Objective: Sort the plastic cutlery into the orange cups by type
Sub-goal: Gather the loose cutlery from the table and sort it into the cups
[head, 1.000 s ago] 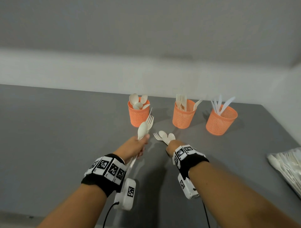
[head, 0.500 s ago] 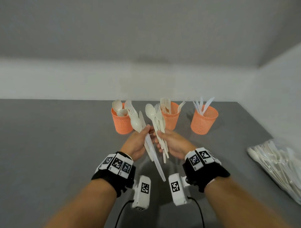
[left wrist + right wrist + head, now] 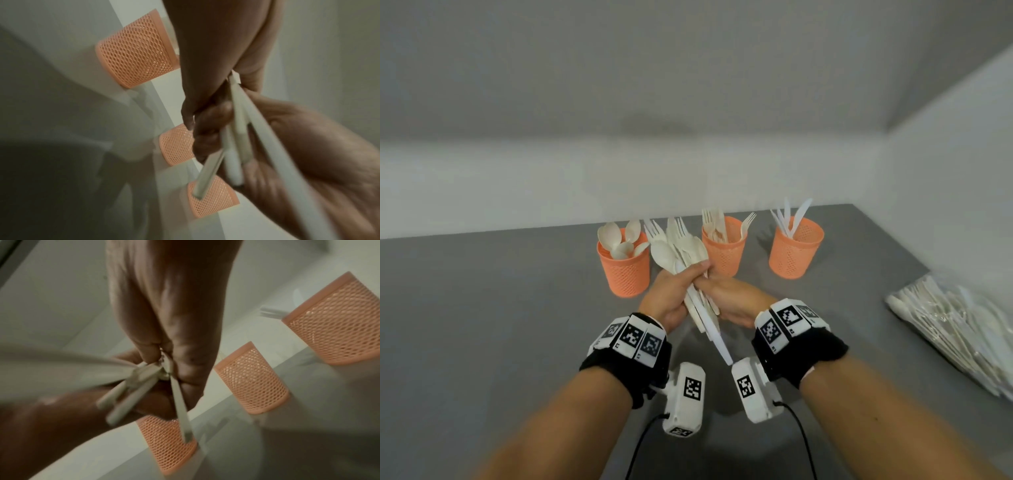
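Three orange mesh cups stand in a row at the back of the grey table: a spoon cup [image 3: 624,274] on the left, a fork cup [image 3: 724,255] in the middle and a knife cup [image 3: 796,255] on the right. In front of them my left hand [image 3: 671,294] and right hand [image 3: 732,298] meet, and both grip one bundle of white cutlery [image 3: 683,251] with spoons, forks and a knife in it. Its heads fan upward and its handles [image 3: 238,129] stick out below the fingers. The right wrist view shows the same handles [image 3: 141,382] bunched between the two hands.
A clear plastic bag [image 3: 955,329] holding several more white pieces lies at the right edge of the table. A pale wall runs behind the cups and along the right side.
The hands were apart, each holding its own few pieces. They came together, and the two lots are now one bundle gripped by both hands.
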The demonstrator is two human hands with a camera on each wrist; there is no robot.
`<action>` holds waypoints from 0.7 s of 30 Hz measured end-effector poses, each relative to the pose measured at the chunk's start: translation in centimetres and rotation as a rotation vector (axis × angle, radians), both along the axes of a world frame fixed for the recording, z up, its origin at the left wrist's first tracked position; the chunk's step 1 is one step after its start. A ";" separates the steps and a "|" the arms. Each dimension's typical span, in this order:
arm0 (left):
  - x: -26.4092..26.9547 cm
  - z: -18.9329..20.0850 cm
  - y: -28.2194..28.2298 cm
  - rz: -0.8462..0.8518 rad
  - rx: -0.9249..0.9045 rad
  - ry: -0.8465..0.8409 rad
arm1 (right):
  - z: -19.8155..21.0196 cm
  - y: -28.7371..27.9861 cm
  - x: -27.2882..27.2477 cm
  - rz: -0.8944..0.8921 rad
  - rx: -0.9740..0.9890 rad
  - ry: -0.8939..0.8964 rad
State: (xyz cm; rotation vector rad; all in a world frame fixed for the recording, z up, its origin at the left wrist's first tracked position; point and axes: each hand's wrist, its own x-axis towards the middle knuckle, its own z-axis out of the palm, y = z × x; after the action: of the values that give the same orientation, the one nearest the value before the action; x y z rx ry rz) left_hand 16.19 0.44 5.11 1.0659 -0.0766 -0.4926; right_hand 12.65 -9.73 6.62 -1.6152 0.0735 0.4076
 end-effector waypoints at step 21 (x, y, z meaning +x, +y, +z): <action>3.7 1.0 -2.9 0.031 -0.061 0.124 | -0.6 -5.6 -0.3 0.098 -0.694 -0.430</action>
State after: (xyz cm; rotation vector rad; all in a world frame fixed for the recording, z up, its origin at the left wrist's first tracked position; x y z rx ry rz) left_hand 19.94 -2.42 6.13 0.9738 0.0344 -0.5247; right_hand 12.36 -15.30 6.02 -2.3671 -0.2145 0.0954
